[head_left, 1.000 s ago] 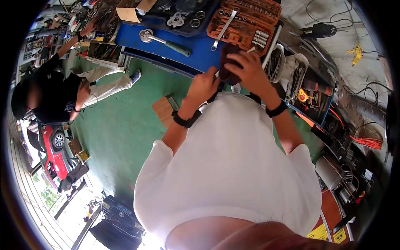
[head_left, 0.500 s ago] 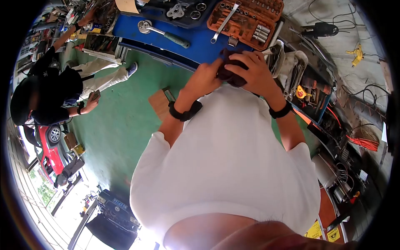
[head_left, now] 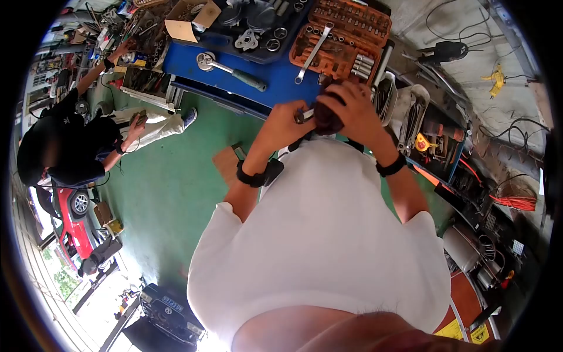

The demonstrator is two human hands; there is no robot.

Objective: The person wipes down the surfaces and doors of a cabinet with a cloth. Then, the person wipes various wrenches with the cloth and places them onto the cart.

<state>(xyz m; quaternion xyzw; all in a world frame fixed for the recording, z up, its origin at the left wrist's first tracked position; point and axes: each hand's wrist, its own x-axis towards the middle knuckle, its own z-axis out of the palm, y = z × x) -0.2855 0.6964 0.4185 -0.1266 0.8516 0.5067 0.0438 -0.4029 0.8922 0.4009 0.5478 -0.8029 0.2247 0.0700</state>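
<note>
My right hand (head_left: 352, 108) is wrapped round a dark maroon cloth (head_left: 326, 117) in front of my chest. Close beside it, my left hand (head_left: 284, 125) is closed on a small metal piece (head_left: 304, 115) that shows between its fingers and the cloth. Beyond my hands is a blue worktop (head_left: 275, 88). On it lie a ratchet wrench (head_left: 231, 71) with a green handle and an orange socket case (head_left: 337, 47). A combination wrench (head_left: 315, 53) rests across the case's edge. What the cloth covers is hidden.
A black tool case (head_left: 249, 35) and a cardboard box (head_left: 190, 20) stand at the back. Another person (head_left: 76, 138) is on the left, one hand at a tool-filled bench. A wooden board (head_left: 226, 164) is on the green floor. Tool bins (head_left: 410, 111) line the right.
The cloth has bunched up in my right hand, and a metal piece now shows by my left fingers. The other person's lower hand has risen from half a second ago.
</note>
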